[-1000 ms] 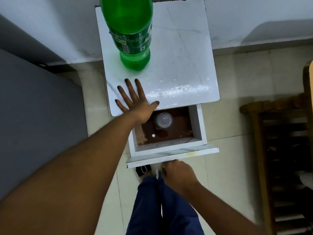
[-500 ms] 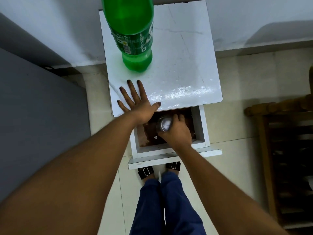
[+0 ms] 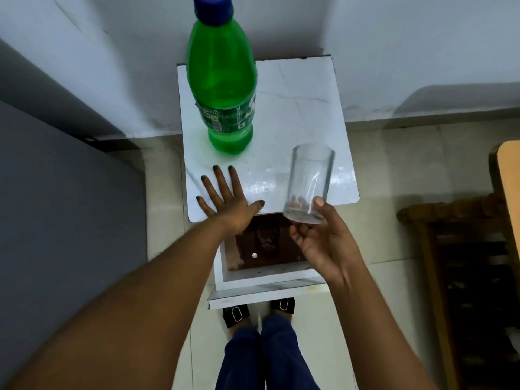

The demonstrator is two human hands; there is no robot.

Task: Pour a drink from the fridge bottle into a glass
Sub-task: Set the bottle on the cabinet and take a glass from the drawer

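Head view: right hand [image 3: 323,243], fingers clamped on the glass [image 3: 309,183], has lifted it from the drawer [image 3: 264,273]; left hand [image 3: 225,199] lies spread, so pouring can follow.

One green bottle [image 3: 222,88] at 12 o'clock. One clear glass [image 3: 309,183]. One white side table [image 3: 304,108], one open drawer [image 3: 233,273]. Two hands: left hand [image 3: 225,199], right hand [image 3: 320,240]. Possibly one screw [image 3: 254,255] at drawer bottom.

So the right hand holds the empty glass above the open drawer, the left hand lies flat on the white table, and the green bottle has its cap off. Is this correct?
Not quite: the head view shows the green bottle with its blue cap on. The rest stands: the right hand holds the empty glass above the open drawer, and the left hand lies flat on the white table.
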